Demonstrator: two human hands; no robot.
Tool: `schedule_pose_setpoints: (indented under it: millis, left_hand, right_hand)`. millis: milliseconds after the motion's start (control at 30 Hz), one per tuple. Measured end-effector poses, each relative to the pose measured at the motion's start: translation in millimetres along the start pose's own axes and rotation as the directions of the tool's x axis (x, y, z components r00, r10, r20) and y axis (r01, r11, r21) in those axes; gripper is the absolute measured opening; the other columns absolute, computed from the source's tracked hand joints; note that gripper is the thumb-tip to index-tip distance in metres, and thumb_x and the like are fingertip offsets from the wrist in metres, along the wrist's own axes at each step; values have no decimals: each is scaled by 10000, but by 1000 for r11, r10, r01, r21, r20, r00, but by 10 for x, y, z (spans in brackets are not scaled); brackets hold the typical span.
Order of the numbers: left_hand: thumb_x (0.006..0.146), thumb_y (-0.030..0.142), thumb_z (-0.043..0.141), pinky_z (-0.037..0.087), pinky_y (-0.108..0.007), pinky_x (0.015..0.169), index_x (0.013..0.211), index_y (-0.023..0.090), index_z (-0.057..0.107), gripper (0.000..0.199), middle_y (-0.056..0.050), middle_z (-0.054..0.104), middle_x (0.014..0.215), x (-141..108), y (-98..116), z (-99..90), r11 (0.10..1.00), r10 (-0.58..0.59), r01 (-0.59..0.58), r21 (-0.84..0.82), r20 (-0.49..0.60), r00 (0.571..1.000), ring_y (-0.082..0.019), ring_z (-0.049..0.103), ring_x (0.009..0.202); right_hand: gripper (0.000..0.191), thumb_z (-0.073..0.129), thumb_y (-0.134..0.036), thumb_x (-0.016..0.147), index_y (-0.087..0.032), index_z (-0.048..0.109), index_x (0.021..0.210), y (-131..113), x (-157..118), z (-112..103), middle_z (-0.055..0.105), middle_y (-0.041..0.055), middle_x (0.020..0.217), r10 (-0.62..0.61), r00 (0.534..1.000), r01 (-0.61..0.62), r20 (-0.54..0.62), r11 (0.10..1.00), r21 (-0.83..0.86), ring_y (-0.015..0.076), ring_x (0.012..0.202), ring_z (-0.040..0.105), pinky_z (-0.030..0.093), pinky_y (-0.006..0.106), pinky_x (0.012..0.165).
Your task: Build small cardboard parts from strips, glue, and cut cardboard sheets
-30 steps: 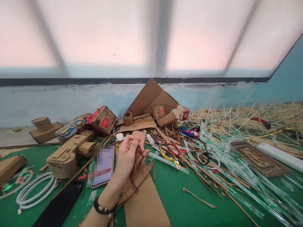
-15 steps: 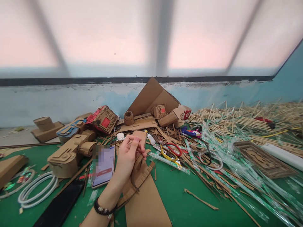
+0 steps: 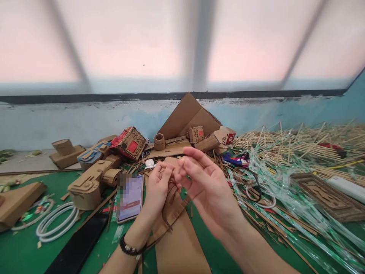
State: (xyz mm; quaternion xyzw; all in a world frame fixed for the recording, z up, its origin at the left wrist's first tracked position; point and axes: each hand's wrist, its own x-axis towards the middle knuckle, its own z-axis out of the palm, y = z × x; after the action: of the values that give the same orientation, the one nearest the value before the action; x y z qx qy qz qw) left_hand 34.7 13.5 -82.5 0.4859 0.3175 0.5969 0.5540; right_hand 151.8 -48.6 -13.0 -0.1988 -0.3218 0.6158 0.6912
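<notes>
My left hand (image 3: 158, 188), with a dark beaded bracelet (image 3: 129, 245) on its wrist, is closed in a pinch at the middle of the view. What its fingertips hold is too small or hidden to make out. My right hand (image 3: 209, 188) meets it from the right, thumb and forefinger brought together close to the left fingertips. Anything between them cannot be made out. Under the hands lies a bent, notched cardboard strip (image 3: 173, 211), partly covered by the left hand. A flat cardboard piece (image 3: 179, 247) extends below it toward me on the green table.
Left of my hands lie a phone (image 3: 131, 201), a cardboard camera model (image 3: 87, 186), a coiled white cable (image 3: 57, 224) and a black slab (image 3: 78, 243). Plastic wrap (image 3: 276, 167), wooden stick frames (image 3: 288, 144) and cardboard scraps crowd the right. A cardboard sheet (image 3: 185, 118) leans on the wall.
My right hand has come into view and reached the left fingertips, covering the scissors area. My left hand stays pinched. The view has shifted slightly left.
</notes>
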Motion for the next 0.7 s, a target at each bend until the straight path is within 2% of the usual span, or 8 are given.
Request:
schedule_pose_setpoints:
  millis: [100, 200, 400, 467, 533, 600, 700]
  left_hand:
    - [900, 462, 752, 551, -254, 502, 878, 211, 545, 326, 37, 631, 647, -10, 14, 8, 999, -37, 38, -19, 62, 997, -140, 609, 534]
    - [924, 454, 728, 554, -242, 510, 875, 212, 522, 322, 42, 629, 657, -12, 17, 10, 999, -42, 44, -24, 74, 996, -126, 598, 534]
    - [940, 446, 716, 559, -235, 500, 885, 205, 531, 308, 43, 628, 660, -14, 13, 13, 999, -47, 48, -10, 78, 996, -121, 601, 531]
    - [944, 439, 713, 558, -231, 494, 889, 203, 539, 298, 42, 629, 659, -11, 9, 11, 999, -48, 49, -3, 74, 996, -123, 607, 532]
    - [942, 438, 715, 556, -228, 486, 885, 202, 542, 299, 41, 628, 650, -6, 4, 7, 999, -49, 49, 5, 69, 996, -124, 610, 528]
    - [932, 444, 727, 556, -229, 478, 878, 202, 537, 312, 43, 625, 642, 0, -4, 3, 999, -54, 54, 8, 64, 996, -124, 610, 517]
    - [919, 441, 747, 561, -232, 476, 875, 204, 530, 324, 46, 625, 647, 7, -14, 4, 998, -68, 68, 1, 65, 996, -123, 612, 511]
  right_hand:
    - [283, 909, -297, 789, -236, 787, 1037, -13, 112, -212, 808, 17, 973, -73, 995, 67, -61, 993, -94, 126, 777, 736, 649, 239, 792]
    - [269, 895, -309, 808, -238, 801, 1050, -8, 149, -347, 820, 36, 1060, -114, 991, 103, -75, 985, -139, 153, 857, 770, 654, 276, 852]
    - [267, 857, -367, 864, -246, 805, 1096, 60, 227, -530, 823, 53, 1111, -164, 985, 148, -58, 964, -220, 194, 979, 797, 652, 274, 836]
    - [282, 844, -411, 873, -231, 802, 1087, 153, 279, -662, 826, 59, 1047, -185, 981, 164, -58, 951, -262, 190, 908, 798, 651, 276, 792]
    - [301, 836, -459, 872, -199, 797, 1020, 257, 344, -826, 808, 48, 873, -192, 979, 162, -69, 938, -306, 161, 740, 764, 629, 257, 693]
    - [306, 839, -473, 868, -184, 774, 945, 339, 409, -988, 717, -6, 671, -190, 978, 153, -86, 934, -323, 102, 566, 645, 550, 198, 563]
    - [345, 871, -485, 836, -190, 696, 859, 386, 483, -1152, 568, -73, 535, -167, 981, 132, -103, 950, -281, 53, 455, 473, 418, 154, 460]
